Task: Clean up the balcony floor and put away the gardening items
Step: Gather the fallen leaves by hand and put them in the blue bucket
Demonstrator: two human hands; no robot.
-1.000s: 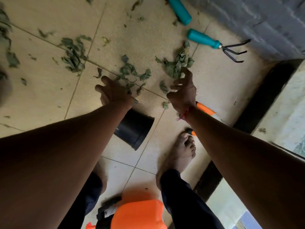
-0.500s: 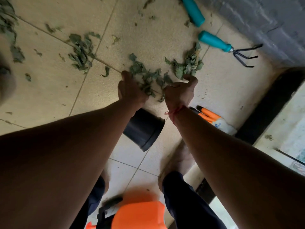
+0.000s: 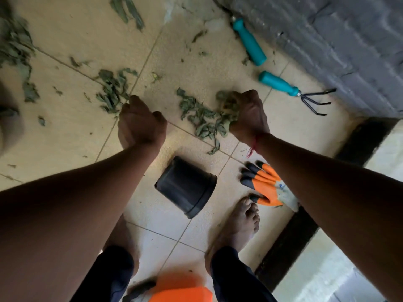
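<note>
Dried green leaves lie scattered over the beige floor tiles. One pile of leaves (image 3: 202, 118) sits between my hands, another leaf pile (image 3: 113, 90) lies just beyond my left hand. My right hand (image 3: 248, 116) is curled around a clump of leaves at the pile's right end. My left hand (image 3: 139, 125) is a closed fist low over the floor; whether it holds leaves is hidden. A black plastic pot (image 3: 187, 186) lies on its side near my feet. An orange and black glove (image 3: 266, 188) lies right of the pot.
A teal-handled hand rake (image 3: 290, 88) and a second teal-handled tool (image 3: 248, 42) lie by the grey wall (image 3: 349, 40) at the right. More leaves (image 3: 15, 49) cover the far left. My bare feet stand below the pot. A dark door track (image 3: 305, 219) runs on the right.
Both hands have moved apart, the left one leftward and the right one rightward onto the leaf clump. The glove has come more fully into view.
</note>
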